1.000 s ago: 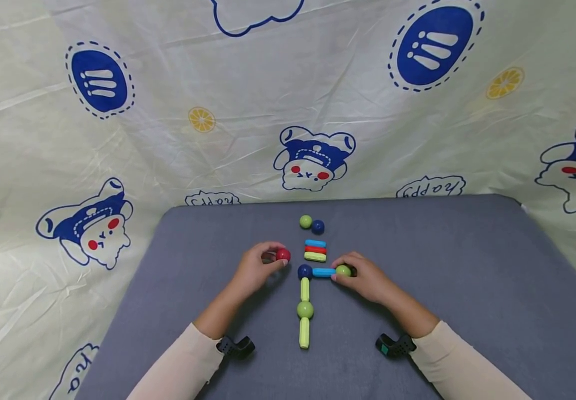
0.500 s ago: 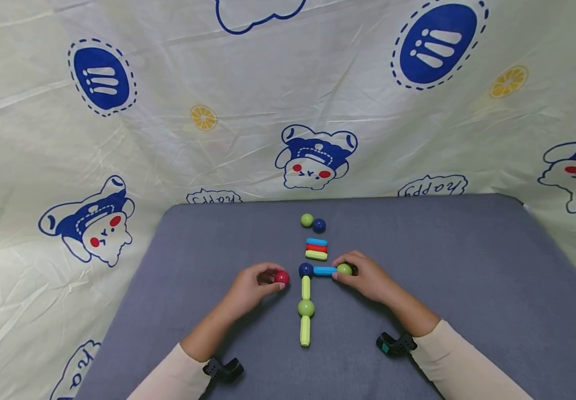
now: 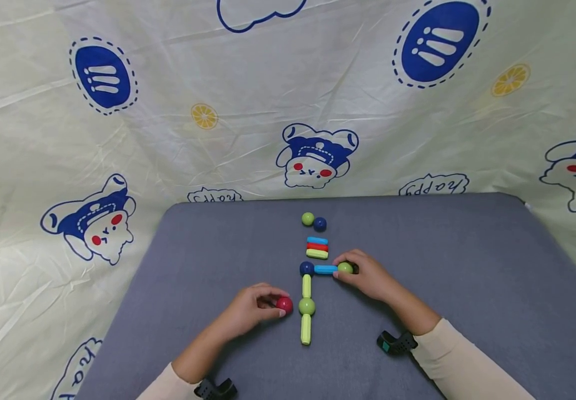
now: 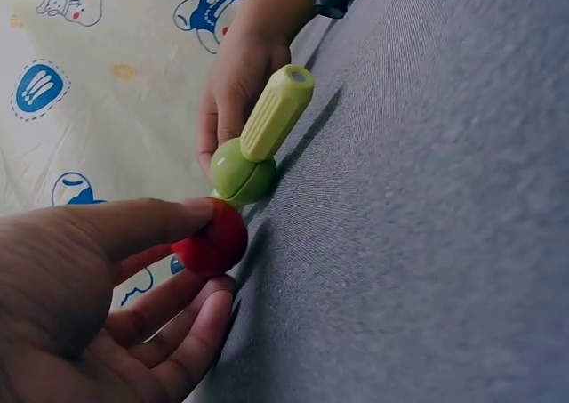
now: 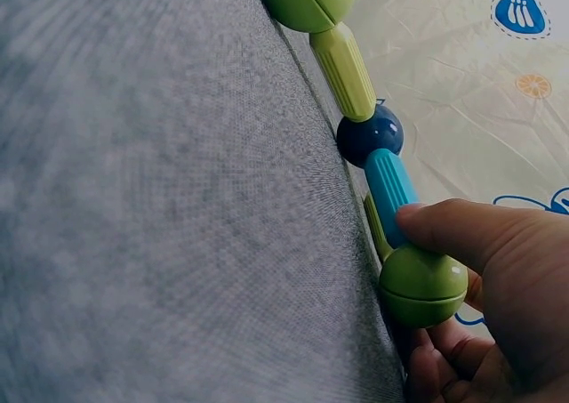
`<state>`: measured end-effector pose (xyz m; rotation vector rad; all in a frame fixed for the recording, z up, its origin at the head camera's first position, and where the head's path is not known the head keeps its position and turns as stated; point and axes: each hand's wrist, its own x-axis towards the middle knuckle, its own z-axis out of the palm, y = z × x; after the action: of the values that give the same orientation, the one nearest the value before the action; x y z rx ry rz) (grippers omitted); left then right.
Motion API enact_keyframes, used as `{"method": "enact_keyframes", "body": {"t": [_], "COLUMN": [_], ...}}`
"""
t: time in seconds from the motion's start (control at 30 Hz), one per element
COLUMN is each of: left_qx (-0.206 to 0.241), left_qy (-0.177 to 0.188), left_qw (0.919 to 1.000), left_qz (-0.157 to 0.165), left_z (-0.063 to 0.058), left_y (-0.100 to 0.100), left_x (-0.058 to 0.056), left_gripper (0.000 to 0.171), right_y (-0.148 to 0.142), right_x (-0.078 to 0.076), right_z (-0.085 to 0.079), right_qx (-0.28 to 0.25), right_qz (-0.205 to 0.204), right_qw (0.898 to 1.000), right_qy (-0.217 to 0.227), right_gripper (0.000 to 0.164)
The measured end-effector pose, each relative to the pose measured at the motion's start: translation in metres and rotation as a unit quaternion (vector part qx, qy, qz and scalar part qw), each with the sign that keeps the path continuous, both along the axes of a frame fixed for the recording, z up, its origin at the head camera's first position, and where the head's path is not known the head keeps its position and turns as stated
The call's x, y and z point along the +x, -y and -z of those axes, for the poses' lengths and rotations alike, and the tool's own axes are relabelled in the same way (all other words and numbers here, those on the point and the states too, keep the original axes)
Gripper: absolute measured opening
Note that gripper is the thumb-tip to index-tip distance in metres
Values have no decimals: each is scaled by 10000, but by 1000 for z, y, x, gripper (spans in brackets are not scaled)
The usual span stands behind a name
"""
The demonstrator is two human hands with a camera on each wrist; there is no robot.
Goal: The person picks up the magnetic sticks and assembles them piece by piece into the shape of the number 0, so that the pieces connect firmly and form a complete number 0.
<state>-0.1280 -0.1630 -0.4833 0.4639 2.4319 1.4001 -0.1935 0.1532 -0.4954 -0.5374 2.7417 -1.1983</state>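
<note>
The left hand [image 3: 255, 311] pinches a red ball [image 3: 284, 304] between thumb and fingers, just left of the joined pieces; whether the ball touches the table [image 3: 442, 239] is hard to tell. The right hand [image 3: 367, 275] grips a green end ball [image 3: 345, 268], its thumb against the adjoining light-blue rod [image 3: 325, 270]. That rod meets a navy corner ball [image 3: 306, 269], from which an upper lime rod [image 3: 306, 286], a green middle ball [image 3: 306, 306] and a lower lime rod [image 3: 306, 330] run toward the person.

Just beyond the light-blue rod, near the right fingertips, three loose rods [image 3: 317, 247], blue, red and lime, lie side by side. Farther back sit a loose green ball [image 3: 307, 219] and a loose navy ball [image 3: 320, 224], close together. A printed cloth [image 3: 248, 72] hangs behind.

In the left wrist view, the red ball and green middle ball hide most of the upper lime rod. In the right wrist view, the top edge cuts off the green middle ball, and the green end ball covers part of the right fingers. The left wrist strap [image 3: 216, 389] is cropped at the bottom of the head view.
</note>
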Motion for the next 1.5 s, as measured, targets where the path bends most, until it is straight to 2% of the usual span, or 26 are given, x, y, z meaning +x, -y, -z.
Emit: {"method": "enact_keyframes", "body": {"t": [0.17,0.6,0.73,0.83,0.97,1.27,1.5], "left_qx": [-62,-193,-34,76,88,-6,-25], "left_qy": [170,131,473,721,672,229,171], "left_qw": [9995,9907,9838,9791,9809,9848,9858], "left_qz": [275,1338,1731,1903,1825,1722,1670], "left_z": [0,-1,-2,-2,-2,3,5], "left_y": [3,4,1,-3,-9,-16,-17], "left_x": [10,33,39,43,48,50,51], "left_gripper": [29,28,28,28,28,29,31], "right_y": [-1,0,-1,-1,-1,1,1], "right_x": [0,-2,-2,-3,-3,-2,-3], "right_z": [0,1,2,2,2,2,2], "right_qx": [2,3,-4,-3,-30,-53,-43], "right_qz": [37,38,38,38,33,49,51], "right_qw": [10000,10000,10000,10000,10000,10000,10000], "right_qy": [2,1,-15,-23,-24,-30,-58], "right_gripper": [18,18,18,17,17,16,15]}}
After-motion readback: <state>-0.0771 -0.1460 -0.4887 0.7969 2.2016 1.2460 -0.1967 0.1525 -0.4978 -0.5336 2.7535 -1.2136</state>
